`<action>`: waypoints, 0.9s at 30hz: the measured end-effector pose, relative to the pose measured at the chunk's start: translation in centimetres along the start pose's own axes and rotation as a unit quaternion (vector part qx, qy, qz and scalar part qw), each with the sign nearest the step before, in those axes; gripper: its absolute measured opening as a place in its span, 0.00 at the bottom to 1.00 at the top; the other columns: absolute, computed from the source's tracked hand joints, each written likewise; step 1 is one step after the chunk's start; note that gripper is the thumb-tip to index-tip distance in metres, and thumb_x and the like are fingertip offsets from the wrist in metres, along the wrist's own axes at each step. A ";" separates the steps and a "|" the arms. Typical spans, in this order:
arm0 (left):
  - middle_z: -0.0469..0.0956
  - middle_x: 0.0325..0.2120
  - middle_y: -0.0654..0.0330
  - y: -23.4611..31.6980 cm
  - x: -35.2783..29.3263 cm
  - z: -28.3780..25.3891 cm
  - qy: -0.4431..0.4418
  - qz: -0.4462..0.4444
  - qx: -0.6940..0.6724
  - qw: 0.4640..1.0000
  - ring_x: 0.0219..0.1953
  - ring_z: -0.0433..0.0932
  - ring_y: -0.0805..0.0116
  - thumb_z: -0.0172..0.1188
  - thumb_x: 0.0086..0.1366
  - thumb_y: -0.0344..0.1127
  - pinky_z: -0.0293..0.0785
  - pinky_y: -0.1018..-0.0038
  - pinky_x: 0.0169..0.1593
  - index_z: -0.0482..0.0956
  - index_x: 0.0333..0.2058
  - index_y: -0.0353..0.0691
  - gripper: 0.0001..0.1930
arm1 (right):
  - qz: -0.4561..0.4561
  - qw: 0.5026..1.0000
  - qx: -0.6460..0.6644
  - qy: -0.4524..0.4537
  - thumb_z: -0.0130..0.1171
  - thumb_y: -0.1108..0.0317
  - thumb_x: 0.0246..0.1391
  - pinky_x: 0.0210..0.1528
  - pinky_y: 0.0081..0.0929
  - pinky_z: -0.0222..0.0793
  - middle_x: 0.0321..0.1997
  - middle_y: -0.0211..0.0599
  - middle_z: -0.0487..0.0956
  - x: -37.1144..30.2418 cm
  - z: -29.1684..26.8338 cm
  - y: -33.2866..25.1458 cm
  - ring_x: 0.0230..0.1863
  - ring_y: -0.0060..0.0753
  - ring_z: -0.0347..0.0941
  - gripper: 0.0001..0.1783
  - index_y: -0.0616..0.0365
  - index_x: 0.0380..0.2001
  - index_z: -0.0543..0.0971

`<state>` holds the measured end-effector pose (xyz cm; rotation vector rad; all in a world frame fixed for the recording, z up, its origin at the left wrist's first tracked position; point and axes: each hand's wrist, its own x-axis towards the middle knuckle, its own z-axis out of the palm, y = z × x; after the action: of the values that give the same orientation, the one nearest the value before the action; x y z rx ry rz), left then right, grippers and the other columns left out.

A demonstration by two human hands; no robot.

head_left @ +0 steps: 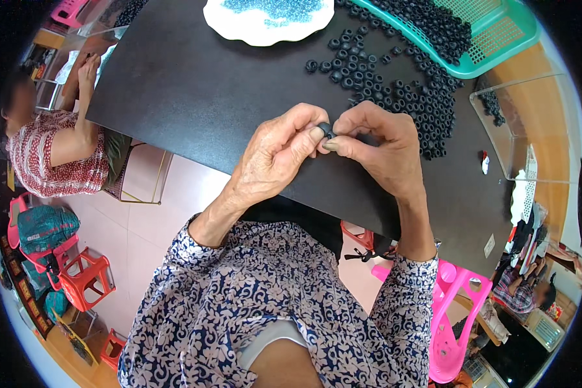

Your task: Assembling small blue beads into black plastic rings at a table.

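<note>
Hands on rounded black piece

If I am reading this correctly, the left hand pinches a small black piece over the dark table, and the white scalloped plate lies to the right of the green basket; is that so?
Not quite: the head view shows the white scalloped plate to the left of the green basket, not the right. The left hand does pinch a small black piece over the dark table.
</note>
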<state>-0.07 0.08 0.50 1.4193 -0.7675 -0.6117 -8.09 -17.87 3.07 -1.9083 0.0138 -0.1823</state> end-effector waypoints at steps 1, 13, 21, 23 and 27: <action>0.75 0.30 0.62 0.1 0.0 0.0 -0.009 -0.007 -0.032 0.999 0.33 0.74 0.76 0.50 0.71 0.35 0.72 0.79 0.39 0.72 0.43 0.31 0.12 | 0.002 0.999 0.042 -0.002 0.67 0.78 0.45 0.34 0.16 0.69 0.28 0.29 0.79 0.0 0.0 0.1 0.30 0.17 0.74 0.10 0.65 0.33 0.80; 0.77 0.31 0.59 -0.3 0.1 -0.2 -0.074 -0.037 -0.151 0.985 0.32 0.76 0.74 0.43 0.73 0.36 0.74 0.77 0.37 0.73 0.43 0.33 0.13 | -0.132 0.990 -0.042 -0.005 0.68 0.76 0.44 0.30 0.16 0.69 0.27 0.31 0.79 0.3 0.0 -0.1 0.27 0.19 0.74 0.14 0.61 0.37 0.82; 0.76 0.25 0.60 -0.5 0.3 -0.2 -0.091 -0.033 -0.097 0.991 0.29 0.75 0.74 0.42 0.74 0.40 0.74 0.76 0.36 0.72 0.42 0.34 0.15 | -0.127 0.991 -0.033 -0.010 0.68 0.76 0.44 0.31 0.17 0.70 0.27 0.31 0.79 0.3 -0.1 0.2 0.28 0.19 0.74 0.12 0.60 0.35 0.81; 0.75 0.25 0.60 -0.2 0.4 -0.2 -0.096 -0.037 -0.086 0.991 0.29 0.75 0.74 0.41 0.74 0.40 0.74 0.76 0.36 0.72 0.42 0.34 0.15 | -0.127 0.991 -0.037 -0.012 0.68 0.76 0.43 0.30 0.18 0.70 0.26 0.30 0.78 0.3 0.0 0.4 0.28 0.19 0.74 0.10 0.60 0.32 0.79; 0.75 0.24 0.60 0.4 0.4 -0.3 -0.103 -0.035 -0.062 0.992 0.28 0.75 0.73 0.42 0.74 0.42 0.74 0.75 0.36 0.72 0.43 0.34 0.16 | -0.125 0.991 -0.039 -0.012 0.68 0.76 0.43 0.28 0.18 0.68 0.24 0.28 0.75 0.3 0.0 0.8 0.25 0.19 0.72 0.10 0.60 0.30 0.78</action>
<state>0.42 0.01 0.94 1.2853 -0.8298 -0.8569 -7.76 -18.16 2.39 -1.9864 -0.2390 -0.3314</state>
